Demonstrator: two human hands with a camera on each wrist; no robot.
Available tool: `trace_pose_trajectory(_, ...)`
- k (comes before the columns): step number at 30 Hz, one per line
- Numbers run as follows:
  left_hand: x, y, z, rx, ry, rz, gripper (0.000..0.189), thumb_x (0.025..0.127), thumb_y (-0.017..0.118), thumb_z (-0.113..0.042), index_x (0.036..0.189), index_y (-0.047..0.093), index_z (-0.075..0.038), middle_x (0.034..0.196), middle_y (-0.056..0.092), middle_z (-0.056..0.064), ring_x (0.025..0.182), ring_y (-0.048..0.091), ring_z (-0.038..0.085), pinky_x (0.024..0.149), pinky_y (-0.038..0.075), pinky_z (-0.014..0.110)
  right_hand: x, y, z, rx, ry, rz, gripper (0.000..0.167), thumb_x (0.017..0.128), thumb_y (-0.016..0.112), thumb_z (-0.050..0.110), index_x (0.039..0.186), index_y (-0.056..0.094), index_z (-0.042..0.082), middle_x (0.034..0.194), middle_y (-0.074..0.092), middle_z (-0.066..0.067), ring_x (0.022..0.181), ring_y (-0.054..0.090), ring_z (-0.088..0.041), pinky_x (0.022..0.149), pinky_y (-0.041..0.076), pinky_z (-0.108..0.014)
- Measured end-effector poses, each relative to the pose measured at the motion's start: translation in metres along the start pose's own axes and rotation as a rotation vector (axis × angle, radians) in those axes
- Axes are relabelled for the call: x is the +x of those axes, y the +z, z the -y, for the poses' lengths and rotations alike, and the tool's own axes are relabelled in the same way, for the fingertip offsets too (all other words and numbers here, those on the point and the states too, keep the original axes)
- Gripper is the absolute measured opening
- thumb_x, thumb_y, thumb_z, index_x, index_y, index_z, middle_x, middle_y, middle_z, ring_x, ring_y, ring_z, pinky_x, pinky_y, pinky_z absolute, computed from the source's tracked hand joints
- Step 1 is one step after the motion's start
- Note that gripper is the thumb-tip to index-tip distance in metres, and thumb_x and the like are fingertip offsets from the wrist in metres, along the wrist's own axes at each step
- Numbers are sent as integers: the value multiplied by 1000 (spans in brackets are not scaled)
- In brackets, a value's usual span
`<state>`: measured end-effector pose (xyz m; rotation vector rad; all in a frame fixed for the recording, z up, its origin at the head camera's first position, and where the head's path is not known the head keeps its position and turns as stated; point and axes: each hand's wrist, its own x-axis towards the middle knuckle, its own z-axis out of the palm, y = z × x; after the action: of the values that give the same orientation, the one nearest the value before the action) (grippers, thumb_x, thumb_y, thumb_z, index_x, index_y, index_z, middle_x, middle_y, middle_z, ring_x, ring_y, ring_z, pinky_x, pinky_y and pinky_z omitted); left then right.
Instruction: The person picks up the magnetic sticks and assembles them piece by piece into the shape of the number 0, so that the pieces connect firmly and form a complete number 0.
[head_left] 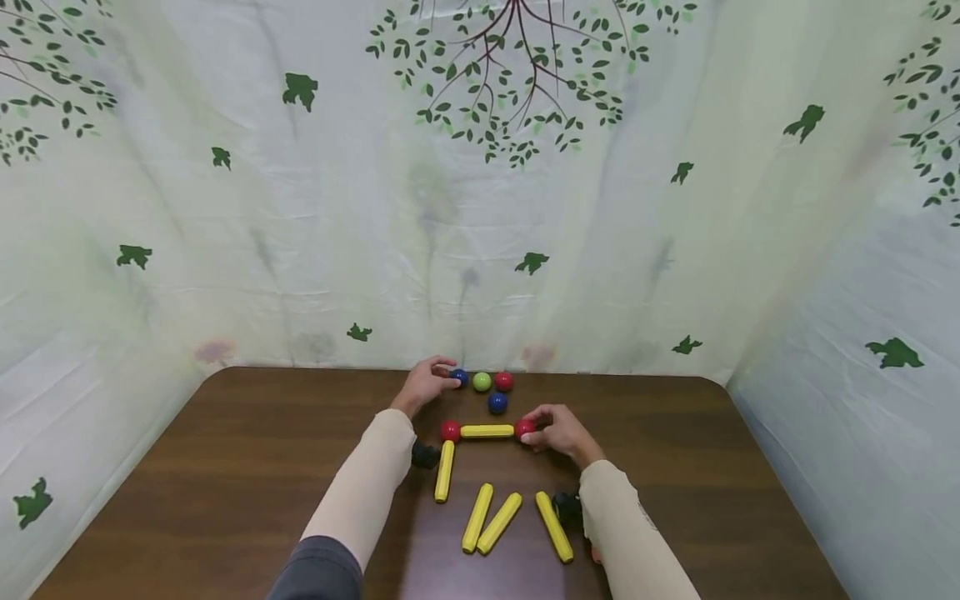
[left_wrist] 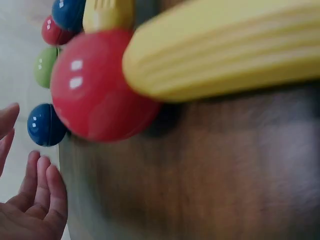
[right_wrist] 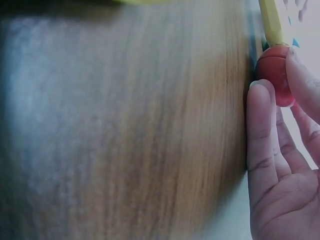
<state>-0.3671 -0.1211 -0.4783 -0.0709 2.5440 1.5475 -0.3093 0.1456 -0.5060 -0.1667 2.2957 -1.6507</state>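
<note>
My right hand (head_left: 558,435) pinches a red ball (right_wrist: 276,75) between thumb and fingers. A yellow stick (head_left: 487,431) joins that ball to another red ball (head_left: 450,430), from which a second yellow stick (head_left: 444,472) runs toward the front. At the table's back edge my left hand (head_left: 429,385) reaches beside a blue ball (head_left: 459,378). In the left wrist view, its thumb and fingers stand apart with a gap between the hand (left_wrist: 37,205) and the blue ball (left_wrist: 46,125).
A green ball (head_left: 482,382), a red ball (head_left: 504,381) and another blue ball (head_left: 497,403) sit near the back edge. Three loose yellow sticks (head_left: 477,518) lie on the brown table (head_left: 300,450) closer to the front. A leaf-patterned cloth (head_left: 480,217) hangs behind.
</note>
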Motion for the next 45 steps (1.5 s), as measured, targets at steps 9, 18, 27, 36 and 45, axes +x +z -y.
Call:
trace_pose_trajectory(9,7,-6,-12,133,31,196,42,89,63,0,130,56,-5,135,50,23,117,50,34,99,41,45,-8,6,3,-2,3,-50,30,78,74,-7,106,65,-6,99,64,-14,78,60,-18,67,56,-34)
trace_pose_trajectory(18,6,-12,-3,288,54,135,27,88,68,-4,114,65,-5,125,59,19,113,53,31,94,43,42,-8,15,3,-12,15,-37,29,79,74,-5,106,66,-4,100,64,-13,80,61,-19,68,56,-34)
trace_pose_trajectory(27,-13,-19,-6,149,92,115,35,92,65,-13,124,59,-2,120,59,19,110,56,32,94,46,45,-8,9,1,-12,15,-28,28,80,73,-7,107,65,-7,97,64,-15,75,62,-18,66,56,-34)
trace_pose_trajectory(36,-63,-36,-13,206,171,162,35,88,72,-20,118,64,-5,108,63,10,94,57,24,87,48,39,-3,3,2,-15,45,-19,29,80,73,-6,108,64,-6,101,63,-16,79,62,-19,68,56,-34)
trace_pose_trajectory(45,-126,-34,1,304,195,190,30,81,78,-19,106,67,-8,96,64,4,85,59,18,79,52,35,-4,1,5,-9,55,4,31,80,73,-6,110,63,-6,103,62,-18,79,62,-21,68,56,-34)
